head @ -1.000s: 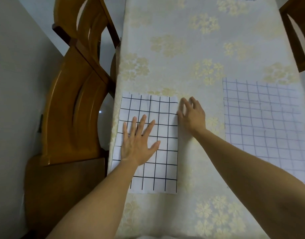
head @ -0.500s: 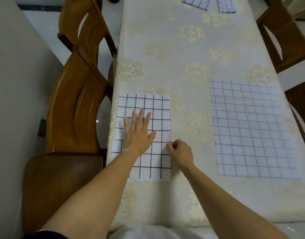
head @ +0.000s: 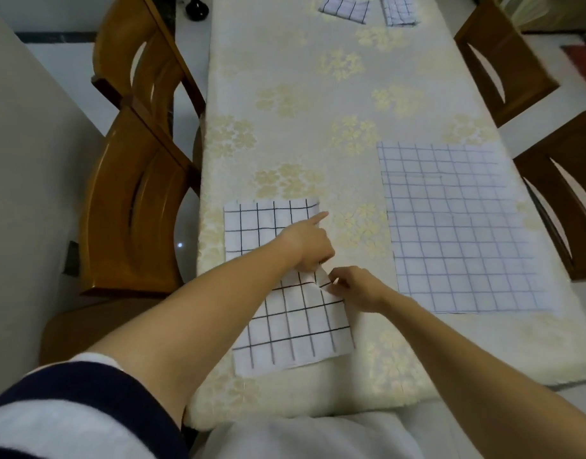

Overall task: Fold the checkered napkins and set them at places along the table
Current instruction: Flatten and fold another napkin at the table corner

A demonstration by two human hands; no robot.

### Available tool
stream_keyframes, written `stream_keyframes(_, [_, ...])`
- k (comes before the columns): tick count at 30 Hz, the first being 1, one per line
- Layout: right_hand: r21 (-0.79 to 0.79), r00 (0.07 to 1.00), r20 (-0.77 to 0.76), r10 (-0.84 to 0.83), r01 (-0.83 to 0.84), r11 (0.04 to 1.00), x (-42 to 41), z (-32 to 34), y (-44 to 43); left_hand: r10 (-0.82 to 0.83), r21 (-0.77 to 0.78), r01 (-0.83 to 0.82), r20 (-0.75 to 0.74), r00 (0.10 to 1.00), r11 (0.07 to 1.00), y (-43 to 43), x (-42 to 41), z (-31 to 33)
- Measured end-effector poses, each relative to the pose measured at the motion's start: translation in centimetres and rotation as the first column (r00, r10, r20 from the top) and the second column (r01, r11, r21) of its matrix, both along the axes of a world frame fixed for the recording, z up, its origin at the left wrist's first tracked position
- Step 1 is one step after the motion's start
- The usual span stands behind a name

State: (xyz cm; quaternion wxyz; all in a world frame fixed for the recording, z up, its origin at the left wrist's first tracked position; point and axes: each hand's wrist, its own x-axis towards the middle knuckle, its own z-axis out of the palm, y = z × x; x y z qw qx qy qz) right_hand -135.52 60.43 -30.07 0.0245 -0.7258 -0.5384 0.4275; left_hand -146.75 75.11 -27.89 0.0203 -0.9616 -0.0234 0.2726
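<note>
My right hand [head: 354, 288] now pinches the black-checked napkin [head: 285, 323] at its right edge, raising a pucker. My left hand [head: 306, 246], spread flat a moment ago, curls beside it, forefinger out; whether it grips cloth I cannot tell. The napkin lies by the table [head: 285, 61]'s left edge, and I judge the next fold is beginning.

A short sleeve [head: 69, 409] covers the left upper arm: white, with a broad dark navy band set just behind a narrow white hem. A pale grey-white garment [head: 301, 438] covers the torso. Both forearms are bare down to the left hand [head: 304, 243] and right hand [head: 357, 289].
</note>
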Motion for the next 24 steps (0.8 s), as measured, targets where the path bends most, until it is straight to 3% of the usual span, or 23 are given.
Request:
stream_keyframes(4, [-0.069, 0.989, 0.084, 0.118, -0.112, 0.991, 3.6, 0.9, 1.9, 0.281, -0.197, -0.275, 0.006, 0.96, 0.941, 1.9, -0.5, 1.4])
stream_keyframes(8, [0.01, 0.988, 0.143, 0.066, -0.068, 0.998, 6.7, 1.6, 4.6, 0.617, -0.476, -0.562, -0.051, 0.785, 0.676, 4.9, -2.5, 2.5])
stream_keyframes(10, [0.069, 0.989, 0.144, 0.006, -0.016, 0.997, 7.7, 1.7, 5.5, 0.686, -0.482, -0.616, -0.042, 0.726, 0.623, 6.1, -3.9, 2.3])
stream_keyframes(17, [0.112, 0.98, 0.199, 0.032, -0.055, 0.992, 9.7, 0.8, 8.0, 0.85, -0.523, -0.741, -0.057, 0.524, 0.422, 8.7, -8.0, -0.2])
stream_keyframes(21, [0.172, 0.981, 0.193, -0.013, -0.021, 0.985, 10.0, 1.0, 10.3, 0.904, -0.528, -0.771, -0.017, 0.428, 0.356, 9.5, -8.8, -1.3])
stream_keyframes(24, [0.124, 0.984, 0.179, 0.017, -0.04, 0.992, 10.4, 0.7, 11.5, 0.933, -0.555, -0.775, 0.009, 0.36, 0.304, 10.0, -8.9, -2.0])
